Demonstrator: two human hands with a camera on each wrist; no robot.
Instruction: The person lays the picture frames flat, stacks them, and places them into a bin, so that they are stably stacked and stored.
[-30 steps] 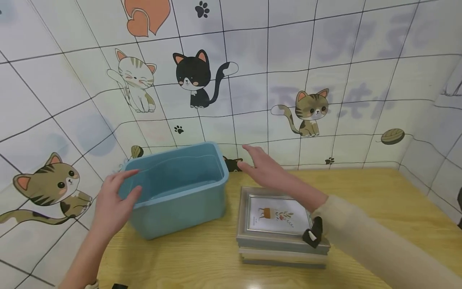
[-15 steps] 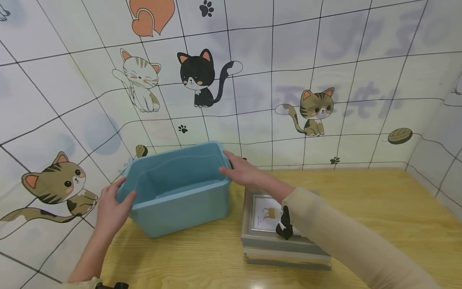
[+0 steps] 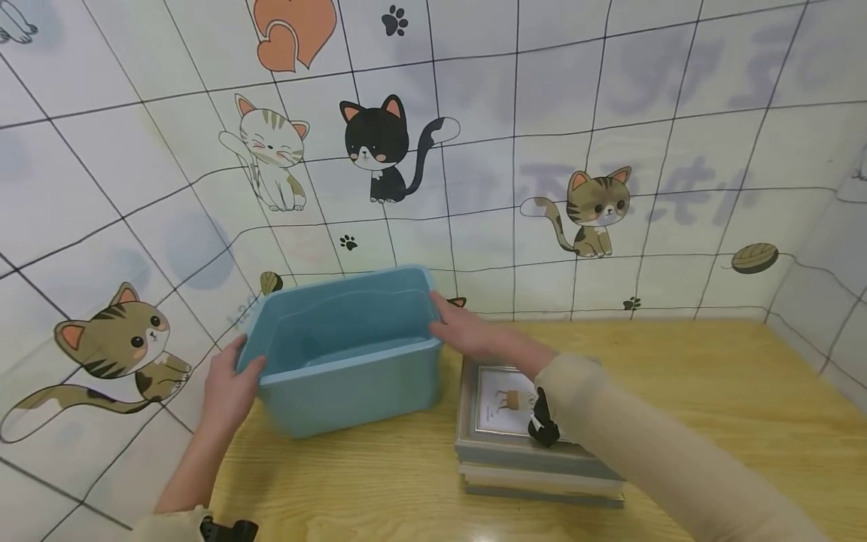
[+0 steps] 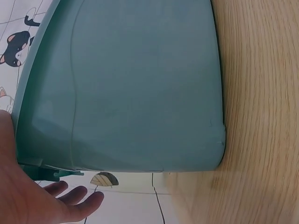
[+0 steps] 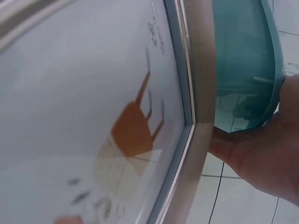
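A light-blue plastic bin point(image 3: 352, 395) stands on the wooden table near the back wall, its inside bare where visible. My left hand point(image 3: 230, 388) grips its left end, thumb over the rim and fingers outside under the lip. The left wrist view shows the fingers point(image 4: 84, 205) below the rim, apart from the bin's side wall. At the opposite end, my right hand point(image 3: 467, 327) holds the rim with the thumb on top; its other fingertips are partly hidden. Below my right forearm lies a stack of picture frames point(image 3: 504, 406), the top one printed with a brown chair-like drawing.
The frame stack sits close to the bin's right side, partly covered by the sleeve. Behind rises a wall covering point(image 3: 488, 226) printed with cartoon cats and grid lines. The wooden tabletop point(image 3: 691, 376) extends to the right.
Both hands have closed in on the bin's ends from the sides and now hold its rim. Since half a second ago, the bin has shifted slightly right, towards the stack.
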